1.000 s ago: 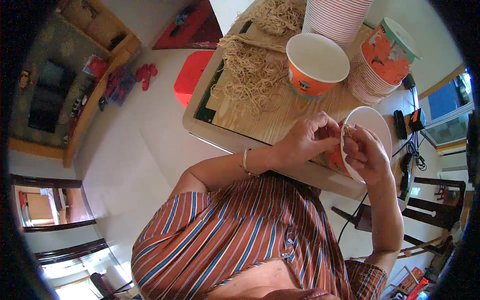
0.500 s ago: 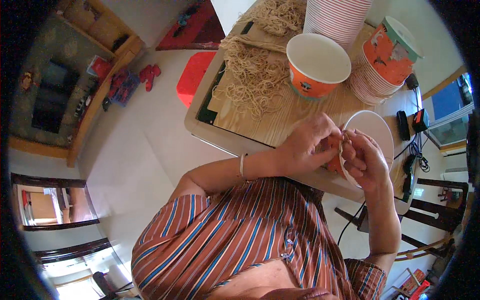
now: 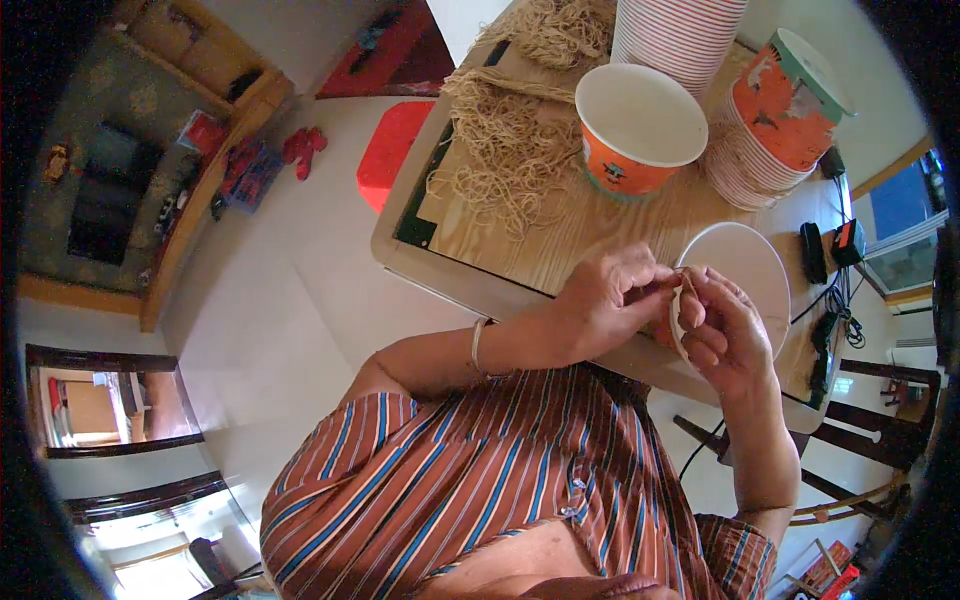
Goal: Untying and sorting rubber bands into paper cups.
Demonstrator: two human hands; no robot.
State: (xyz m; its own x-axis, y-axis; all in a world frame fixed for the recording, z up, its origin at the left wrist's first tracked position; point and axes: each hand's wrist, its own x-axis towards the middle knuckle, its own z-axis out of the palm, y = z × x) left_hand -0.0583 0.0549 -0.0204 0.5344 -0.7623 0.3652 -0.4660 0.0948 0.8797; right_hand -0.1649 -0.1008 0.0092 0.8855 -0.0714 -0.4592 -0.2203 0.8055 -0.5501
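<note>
A paper tub (image 3: 752,262) with a white inside and an orange outer wall is tipped toward me at the table's near edge. My right hand (image 3: 732,330) lies across its mouth, fingers curled over the near-left rim and gripping it. Against that same rim my left hand (image 3: 608,302) is closed, thumb and fingertips pinched close to the right fingertips. Whatever is in that pinch is too small to make out. Beyond my left hand, a heap of tan string (image 3: 510,150) lies loose on the wooden board, and another orange paper tub (image 3: 640,125) stands upright with its mouth open.
A tall stack of paper tubs (image 3: 680,40) rises at the back, with a second stack (image 3: 775,125) to its right, topped by an upside-down tub. Black adapters and cables (image 3: 835,285) lie along the right edge of the table (image 3: 470,310). A red stool (image 3: 385,150) stands at the left.
Both hands stay at the tub's rim with small finger shifts. The left hand's pinch has drawn in closer to the right fingertips. The view has shifted slightly.
</note>
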